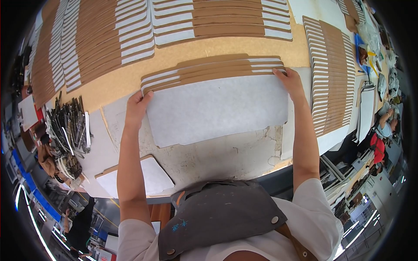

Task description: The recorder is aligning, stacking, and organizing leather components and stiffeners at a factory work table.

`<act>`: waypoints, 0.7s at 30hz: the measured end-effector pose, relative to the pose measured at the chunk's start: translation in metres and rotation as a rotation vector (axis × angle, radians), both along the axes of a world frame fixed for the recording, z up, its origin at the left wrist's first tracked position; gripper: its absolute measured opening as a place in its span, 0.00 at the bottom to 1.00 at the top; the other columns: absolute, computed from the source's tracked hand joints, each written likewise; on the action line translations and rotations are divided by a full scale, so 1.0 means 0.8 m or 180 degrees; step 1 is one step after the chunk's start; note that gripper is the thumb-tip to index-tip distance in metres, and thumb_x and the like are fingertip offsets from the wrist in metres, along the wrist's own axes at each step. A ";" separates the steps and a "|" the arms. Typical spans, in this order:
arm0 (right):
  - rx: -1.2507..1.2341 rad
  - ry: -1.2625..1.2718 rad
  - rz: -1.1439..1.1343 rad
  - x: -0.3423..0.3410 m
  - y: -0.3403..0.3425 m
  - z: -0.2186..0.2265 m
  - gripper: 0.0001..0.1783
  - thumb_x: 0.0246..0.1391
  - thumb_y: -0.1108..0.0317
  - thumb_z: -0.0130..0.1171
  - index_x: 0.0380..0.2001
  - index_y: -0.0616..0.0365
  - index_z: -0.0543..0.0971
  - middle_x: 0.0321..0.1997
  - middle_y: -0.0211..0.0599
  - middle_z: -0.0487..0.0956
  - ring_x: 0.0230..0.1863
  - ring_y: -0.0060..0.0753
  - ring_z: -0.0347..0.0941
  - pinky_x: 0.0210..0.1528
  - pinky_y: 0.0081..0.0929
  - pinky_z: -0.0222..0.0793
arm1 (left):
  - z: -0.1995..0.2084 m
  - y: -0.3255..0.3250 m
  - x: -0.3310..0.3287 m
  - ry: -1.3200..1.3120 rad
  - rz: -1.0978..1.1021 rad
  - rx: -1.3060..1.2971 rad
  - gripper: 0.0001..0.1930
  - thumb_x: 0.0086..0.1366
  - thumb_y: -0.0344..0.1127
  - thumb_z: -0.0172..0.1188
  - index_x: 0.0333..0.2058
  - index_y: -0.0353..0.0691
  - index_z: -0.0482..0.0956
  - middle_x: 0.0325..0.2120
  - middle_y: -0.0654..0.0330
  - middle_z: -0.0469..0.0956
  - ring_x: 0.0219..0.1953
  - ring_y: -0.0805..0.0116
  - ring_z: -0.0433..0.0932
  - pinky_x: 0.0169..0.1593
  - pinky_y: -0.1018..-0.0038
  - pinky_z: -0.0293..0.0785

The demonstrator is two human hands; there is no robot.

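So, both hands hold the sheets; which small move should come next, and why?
Perhaps slide the sheets gently forward: the left hand and right hand grip opposite sides, the top edges already lie fanned, and bare tan board shows between them and the fanned stacks beyond.

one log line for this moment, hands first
left hand: holds fanned sheet stack, left edge | right hand: holds its far right corner | beyond: brown-and-white stacks | left: dark strips

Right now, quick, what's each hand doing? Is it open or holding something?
Left hand: closed, holding the stack by its upper left corner.
Right hand: closed, holding the same stack near its upper right corner.
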State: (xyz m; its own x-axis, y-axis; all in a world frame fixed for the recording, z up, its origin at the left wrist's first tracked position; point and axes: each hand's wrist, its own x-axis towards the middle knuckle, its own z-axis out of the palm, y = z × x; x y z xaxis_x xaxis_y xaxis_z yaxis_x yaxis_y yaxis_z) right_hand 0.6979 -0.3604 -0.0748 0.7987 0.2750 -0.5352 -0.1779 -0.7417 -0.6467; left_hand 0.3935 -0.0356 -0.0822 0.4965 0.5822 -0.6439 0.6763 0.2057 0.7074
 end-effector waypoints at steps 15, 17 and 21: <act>0.0025 -0.0206 -0.0033 -0.005 0.001 -0.002 0.18 0.46 0.58 0.61 0.30 0.66 0.78 0.22 0.33 0.76 0.23 0.20 0.67 0.27 0.21 0.64 | -0.014 -0.006 -0.002 -0.0073 0.0389 0.0289 0.13 0.56 0.41 0.62 0.23 0.36 0.76 0.15 0.73 0.66 0.18 0.84 0.57 0.20 0.82 0.53; 0.0069 -0.0136 -0.0112 -0.006 0.002 -0.002 0.17 0.46 0.59 0.62 0.28 0.65 0.78 0.21 0.30 0.74 0.23 0.16 0.64 0.26 0.19 0.62 | -0.015 -0.008 -0.002 -0.0049 0.0294 0.0548 0.15 0.55 0.41 0.63 0.20 0.34 0.74 0.14 0.71 0.66 0.18 0.83 0.57 0.21 0.81 0.54; -0.0187 -0.0307 0.0129 -0.002 -0.002 -0.007 0.19 0.46 0.56 0.62 0.28 0.65 0.78 0.22 0.35 0.76 0.23 0.23 0.68 0.28 0.23 0.64 | -0.017 -0.007 -0.004 0.0077 0.0196 0.0766 0.18 0.54 0.42 0.64 0.18 0.34 0.71 0.13 0.70 0.65 0.18 0.82 0.57 0.20 0.80 0.55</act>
State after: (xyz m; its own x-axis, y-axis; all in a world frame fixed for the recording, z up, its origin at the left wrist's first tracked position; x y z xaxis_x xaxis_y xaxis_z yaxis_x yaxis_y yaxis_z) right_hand 0.6964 -0.3621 -0.0801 0.8362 0.2784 -0.4725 -0.0861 -0.7842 -0.6145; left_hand 0.3905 -0.0410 -0.0962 0.4413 0.7489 -0.4943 0.6851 0.0746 0.7246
